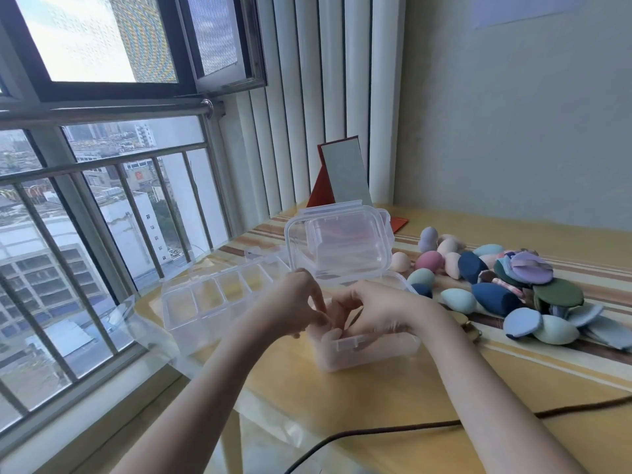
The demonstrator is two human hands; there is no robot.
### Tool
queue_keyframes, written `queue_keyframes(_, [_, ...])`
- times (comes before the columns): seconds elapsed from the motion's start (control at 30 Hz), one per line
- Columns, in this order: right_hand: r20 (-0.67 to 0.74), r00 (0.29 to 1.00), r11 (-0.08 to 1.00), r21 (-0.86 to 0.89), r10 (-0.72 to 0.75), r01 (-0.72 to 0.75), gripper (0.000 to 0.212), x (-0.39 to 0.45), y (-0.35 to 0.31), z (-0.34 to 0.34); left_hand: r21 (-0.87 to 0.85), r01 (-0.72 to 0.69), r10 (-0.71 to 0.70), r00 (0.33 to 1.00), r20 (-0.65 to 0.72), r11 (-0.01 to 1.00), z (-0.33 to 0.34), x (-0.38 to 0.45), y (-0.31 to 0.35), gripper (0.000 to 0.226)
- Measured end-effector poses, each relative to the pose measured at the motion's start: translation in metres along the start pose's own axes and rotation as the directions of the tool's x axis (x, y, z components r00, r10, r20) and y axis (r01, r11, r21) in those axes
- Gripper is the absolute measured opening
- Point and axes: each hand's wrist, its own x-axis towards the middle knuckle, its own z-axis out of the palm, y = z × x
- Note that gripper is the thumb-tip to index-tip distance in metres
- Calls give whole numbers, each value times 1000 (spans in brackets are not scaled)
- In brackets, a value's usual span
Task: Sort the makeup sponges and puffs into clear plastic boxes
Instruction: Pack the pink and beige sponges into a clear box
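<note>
Over the open clear box on the yellow striped table: left hand and right hand, fingers curled at its rim, grip unclear. Right of it, heaped sponges and puffs; left, compartment box. No legible writing.

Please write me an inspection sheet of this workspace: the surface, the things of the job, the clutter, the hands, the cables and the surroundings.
Surface: table under a yellow striped cloth.
Job's things: clear box with its lid raised; divided clear box to its left, compartments look empty; heap of sponges and puffs to the right, unsorted.
Clutter: red-backed standing mirror at the back.
Hands: left hand and right hand meet over the open box; whether they hold anything cannot be told.
Cables: dark cable across the near edge.
Surroundings: window with railing on the left, wall behind.
</note>
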Motion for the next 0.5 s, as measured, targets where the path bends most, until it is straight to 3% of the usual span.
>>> queue_keyframes(0.2, [-29,1000,999,-39,11,-12,17,10,0,7,67,-53,66,976,-207,996,19,-4,-4,12])
queue_keyframes(0.37, [-24,1000,999,48,-9,10,13,2,2,0,28,-57,60,987,-148,998,15,1,-14,14])
queue_keyframes(0.5, [-173,978,915,403,114,-35,12,-2,14,-17,-152,-82,54,982,-180,985,14,-3,-20,17])
